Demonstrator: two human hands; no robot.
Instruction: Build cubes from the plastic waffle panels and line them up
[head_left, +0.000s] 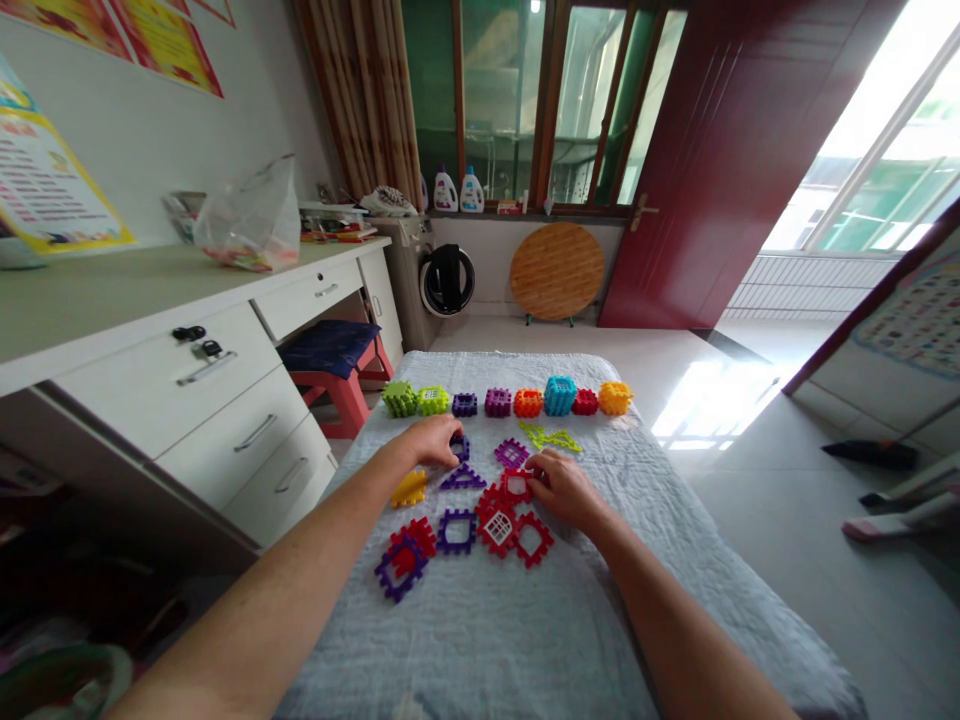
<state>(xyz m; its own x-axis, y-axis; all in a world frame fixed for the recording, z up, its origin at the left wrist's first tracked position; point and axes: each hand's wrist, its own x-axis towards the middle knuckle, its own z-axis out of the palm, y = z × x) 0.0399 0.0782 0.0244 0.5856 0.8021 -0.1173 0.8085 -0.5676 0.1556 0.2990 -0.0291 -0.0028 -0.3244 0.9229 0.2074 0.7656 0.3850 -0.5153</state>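
My left hand (436,440) is closed, its fingertips at the left edge of a dark purple square building tile (463,447). Just below that tile lies a purple triangle tile (463,482). My right hand (561,486) has its fingers bent and pinched at the right edge of a red square frame tile (514,487). A purple lattice tile (512,452) is close to its fingertips. Nearer to me are a red window tile (498,527), another red frame tile (546,546), a purple frame tile (471,532) and a yellow tile (409,489).
Several tile stacks sorted by colour stand along the far side of the cloth-covered table (525,640), including a blue stack (559,396). Lime triangle tiles (551,437) lie before them. A white desk (187,290) and a stool (334,350) stand at left.
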